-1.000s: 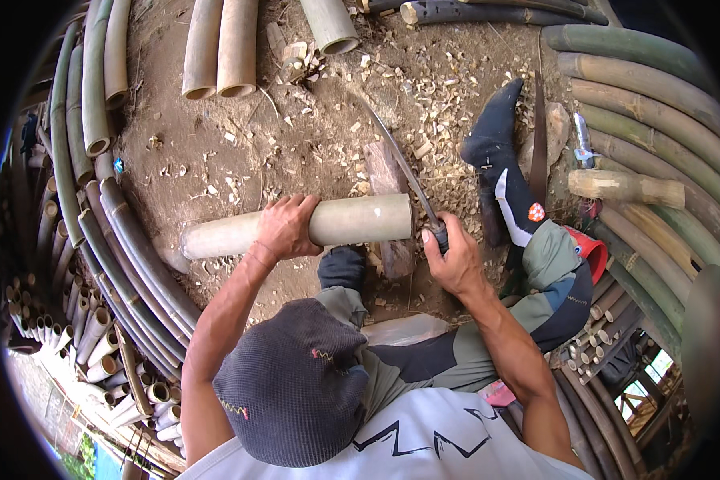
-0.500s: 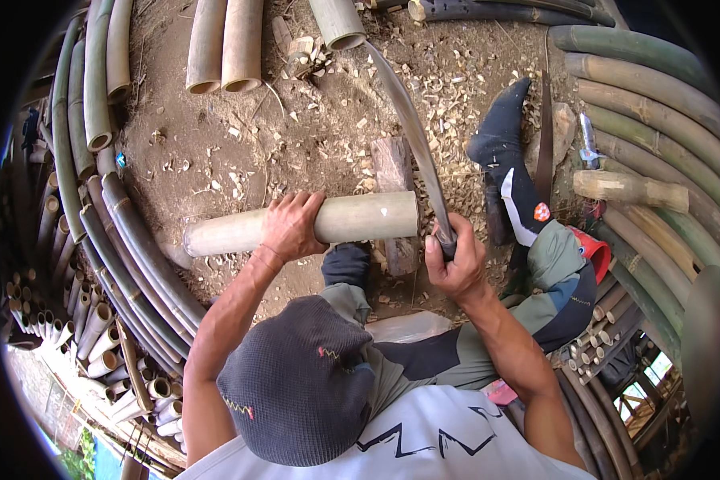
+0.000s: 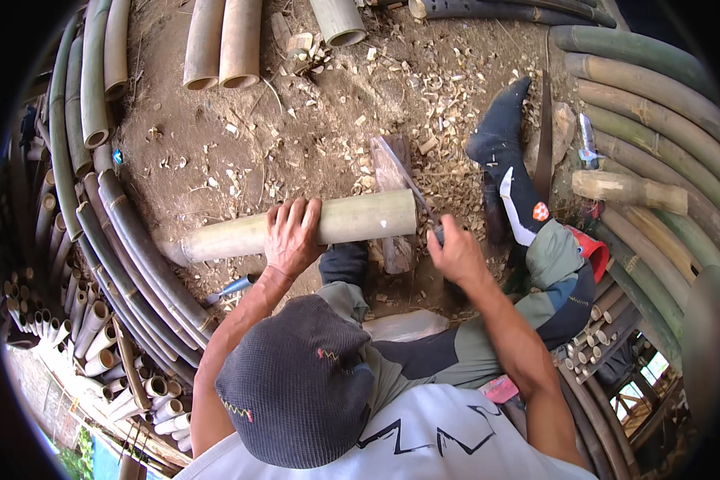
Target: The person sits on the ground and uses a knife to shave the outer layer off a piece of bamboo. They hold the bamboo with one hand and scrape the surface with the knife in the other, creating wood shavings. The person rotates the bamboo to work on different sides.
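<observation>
A pale green bamboo section [image 3: 368,218] lies across the ground in front of me, its right end over a rough wooden block [image 3: 396,256]. My left hand [image 3: 294,236] is wrapped over the middle of the bamboo. In my right hand [image 3: 460,254] is the dark handle of a machete, just right of the bamboo's end. The machete blade [image 3: 414,186] slants up and left, close against the cut end; I cannot tell whether it touches.
Bamboo poles [image 3: 132,240] curve along the left, and more poles [image 3: 648,96] are stacked at right. A wooden mallet-like piece [image 3: 628,190] lies near them. Wood chips [image 3: 448,104] litter the dirt. A blue-handled tool [image 3: 236,285] lies by my left forearm. My dark-socked foot [image 3: 500,128] stretches ahead.
The machete blade has swung down and toward me, to the bamboo's right end. My right hand has turned over. The bamboo's left end has shifted slightly toward me.
</observation>
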Demonstrator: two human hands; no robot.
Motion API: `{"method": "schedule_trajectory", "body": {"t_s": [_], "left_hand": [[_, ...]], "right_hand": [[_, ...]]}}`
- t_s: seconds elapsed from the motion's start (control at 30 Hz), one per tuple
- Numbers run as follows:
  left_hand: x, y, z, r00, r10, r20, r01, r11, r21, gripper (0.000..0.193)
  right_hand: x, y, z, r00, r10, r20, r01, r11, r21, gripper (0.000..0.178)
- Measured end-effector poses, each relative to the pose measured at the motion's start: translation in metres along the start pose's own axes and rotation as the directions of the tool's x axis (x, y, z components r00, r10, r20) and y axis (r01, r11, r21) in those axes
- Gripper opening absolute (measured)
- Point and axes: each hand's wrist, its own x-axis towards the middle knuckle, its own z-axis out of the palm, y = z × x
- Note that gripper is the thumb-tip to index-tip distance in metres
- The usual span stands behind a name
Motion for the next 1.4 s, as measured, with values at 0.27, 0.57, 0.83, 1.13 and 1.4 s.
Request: {"method": "schedule_trajectory", "body": {"t_s": [0.27, 0.57, 0.83, 1.13, 1.4], "left_hand": [[-0.015, 0.004, 0.009, 0.997, -0.004, -0.071, 0.008, 0.999, 0.050, 0.077], [0.024, -0.027, -0.030, 0.762, -0.007, 0.647, 0.161, 0.970, -0.180, 0.102], [0.041, -0.026, -0.019, 0.897, 0.039, 0.440, -0.013, 0.998, -0.062, 0.086], [0.043, -0.020, -0.023, 0.908, 0.012, 0.418, 0.028, 0.996, -0.089, 0.079], [0.040, -0.016, -0.021, 0.940, 0.027, 0.340, 0.001, 0.996, -0.084, 0.081]], "right_hand": [[-0.014, -0.046, -0.020, 0.803, -0.331, -0.495, 0.484, 0.847, 0.220, 0.034], [-0.011, 0.001, -0.009, 0.999, 0.012, -0.034, -0.006, 0.988, 0.157, 0.031], [-0.021, -0.026, -0.029, 0.956, -0.150, -0.251, 0.189, 0.972, 0.142, 0.031], [-0.014, -0.002, -0.013, 0.985, -0.106, -0.133, 0.113, 0.993, 0.042, 0.031], [-0.019, -0.036, -0.018, 0.876, -0.262, -0.404, 0.344, 0.928, 0.144, 0.028]]}}
